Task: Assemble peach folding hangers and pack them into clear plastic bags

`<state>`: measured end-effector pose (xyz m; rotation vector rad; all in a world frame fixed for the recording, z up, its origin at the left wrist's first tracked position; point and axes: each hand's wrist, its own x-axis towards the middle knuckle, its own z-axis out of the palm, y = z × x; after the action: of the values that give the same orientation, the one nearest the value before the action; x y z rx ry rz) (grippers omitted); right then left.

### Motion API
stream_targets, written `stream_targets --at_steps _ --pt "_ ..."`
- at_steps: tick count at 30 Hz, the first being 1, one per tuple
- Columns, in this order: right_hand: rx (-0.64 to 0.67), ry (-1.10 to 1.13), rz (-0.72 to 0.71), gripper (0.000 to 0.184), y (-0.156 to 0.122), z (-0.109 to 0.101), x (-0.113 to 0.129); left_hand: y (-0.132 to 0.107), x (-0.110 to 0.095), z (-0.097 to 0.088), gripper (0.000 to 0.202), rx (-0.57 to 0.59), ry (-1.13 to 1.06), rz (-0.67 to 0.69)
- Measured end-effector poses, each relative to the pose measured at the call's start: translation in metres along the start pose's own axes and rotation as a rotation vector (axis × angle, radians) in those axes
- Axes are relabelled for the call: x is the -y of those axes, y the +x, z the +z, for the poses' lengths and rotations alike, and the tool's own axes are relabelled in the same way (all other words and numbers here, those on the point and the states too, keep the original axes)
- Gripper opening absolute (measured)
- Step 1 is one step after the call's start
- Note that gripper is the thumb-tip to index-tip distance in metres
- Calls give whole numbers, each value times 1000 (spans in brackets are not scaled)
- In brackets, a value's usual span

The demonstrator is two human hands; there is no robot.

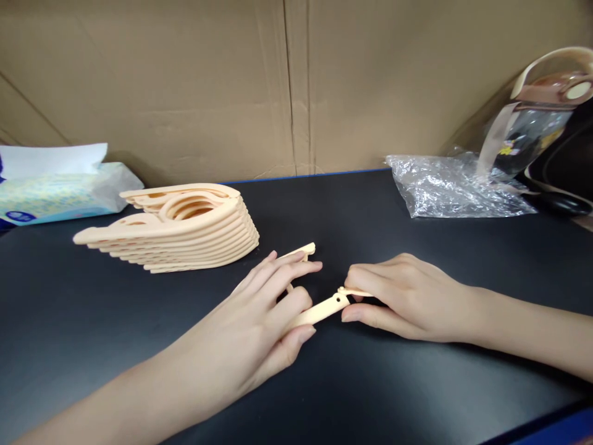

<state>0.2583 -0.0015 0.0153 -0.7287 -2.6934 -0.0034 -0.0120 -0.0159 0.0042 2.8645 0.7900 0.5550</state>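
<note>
My left hand (pixel 271 315) is closed around a cream plastic folding hanger (pixel 319 310), its thumb below and its fingers over the top. Most of that hanger is hidden under the palm; one end sticks out past the fingertips. At the other end is a small round hole, where a thin part joins it. My right hand (pixel 403 300) pinches this thin part between thumb and bent fingers. Left of and beyond my hands, a neat stack of matching folded hangers (pixel 208 238) lies on the dark table (pixel 306 395).
At the back left lies a pack of tissues (pixel 69 191). A crumpled clear plastic bag (pixel 445 191) sits at the back right, beside a clear bottle (pixel 532 133) with a brown lid and carrying handle. Behind the table stands a cardboard wall (pixel 194 86).
</note>
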Motion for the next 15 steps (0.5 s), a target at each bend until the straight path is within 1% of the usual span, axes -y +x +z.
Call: stream_targets --at_steps 4,7,9,11,15 --pt "-28 -86 -9 55 1 1 2 0 -1 0 18 4 36 15" --pt "-43 -142 -27 56 1 2 3 1 -2 0 21 -23 43 23" --pt "-53 -162 -40 57 1 2 3 1 -2 -1 20 12 46 31" --pt "-66 -178 -56 58 1 2 3 0 -1 -1 19 23 39 35" --pt "-99 -236 -79 58 1 1 2 -2 0 2 18 -4 15 17"
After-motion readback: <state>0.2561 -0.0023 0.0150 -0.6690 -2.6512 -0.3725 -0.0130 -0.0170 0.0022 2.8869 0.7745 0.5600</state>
